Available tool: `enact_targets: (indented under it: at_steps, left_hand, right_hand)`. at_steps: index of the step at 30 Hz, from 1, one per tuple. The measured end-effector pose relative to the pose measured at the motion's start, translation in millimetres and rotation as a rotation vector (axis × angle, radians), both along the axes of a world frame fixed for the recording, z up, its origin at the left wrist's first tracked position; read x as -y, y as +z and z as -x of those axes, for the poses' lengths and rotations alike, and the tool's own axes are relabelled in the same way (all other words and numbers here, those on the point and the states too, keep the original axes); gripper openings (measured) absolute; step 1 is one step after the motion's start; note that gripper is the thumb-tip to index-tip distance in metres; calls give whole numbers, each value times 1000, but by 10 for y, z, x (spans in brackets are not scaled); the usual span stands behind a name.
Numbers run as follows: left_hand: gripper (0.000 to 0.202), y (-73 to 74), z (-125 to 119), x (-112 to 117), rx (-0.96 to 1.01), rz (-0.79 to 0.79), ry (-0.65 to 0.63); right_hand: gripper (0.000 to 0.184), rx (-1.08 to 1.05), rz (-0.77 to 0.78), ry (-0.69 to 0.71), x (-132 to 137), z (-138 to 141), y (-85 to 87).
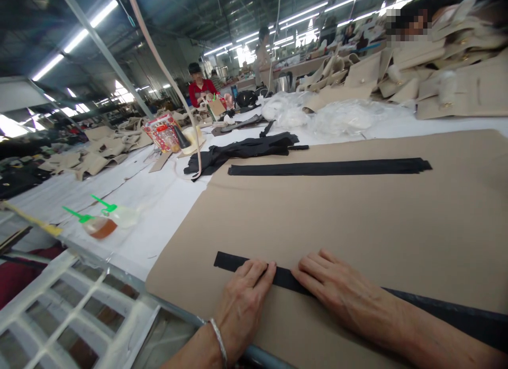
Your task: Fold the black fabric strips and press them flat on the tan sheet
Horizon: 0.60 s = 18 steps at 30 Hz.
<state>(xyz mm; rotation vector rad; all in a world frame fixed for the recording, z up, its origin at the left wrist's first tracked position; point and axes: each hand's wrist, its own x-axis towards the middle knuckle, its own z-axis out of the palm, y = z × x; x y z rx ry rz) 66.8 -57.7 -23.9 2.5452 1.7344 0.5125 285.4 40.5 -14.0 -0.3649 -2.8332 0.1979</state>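
A long black fabric strip (pixel 283 279) lies across the brown board (pixel 357 215) in front of me and runs off toward the right edge of the view. My left hand (pixel 246 292), with a silver bracelet at the wrist, presses on the strip near its left end, fingers closed at its edge. A short gap to the right, my right hand (pixel 331 281) also has its fingers closed on the strip, the forearm covering part of it. Farther back on the board, a flat stack of black strips (pixel 325 168) lies apart from both hands.
Crumpled black fabric (pixel 246 149) rests behind the board, near clear plastic bags (pixel 341 117). Two green-tipped bottles (pixel 99 226) lie at left. A thin hose (pixel 161 62) hangs down. Beige leather pieces (pixel 464 78) are heaped at right; a person in red (pixel 202 88) sits beyond.
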Motion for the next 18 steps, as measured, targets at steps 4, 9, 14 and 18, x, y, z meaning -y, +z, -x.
enact_targets:
  at_steps: [4, 9, 14, 18]
  left_hand:
    - [56, 44, -4, 10, -64, 43, -2]
    - [57, 129, -44, -13, -159, 100, -18]
    - [67, 180, -59, -33, -240, 161, -29]
    - [76, 216, -86, -45, -303, 178, -44]
  right_hand:
    - [20, 1, -29, -7, 11, -79, 10]
    - [21, 0, -60, -5, 27, -176, 35]
    - [23, 5, -71, -19, 36, -308, 64]
    - [25, 34, -52, -39, 41, -445, 69]
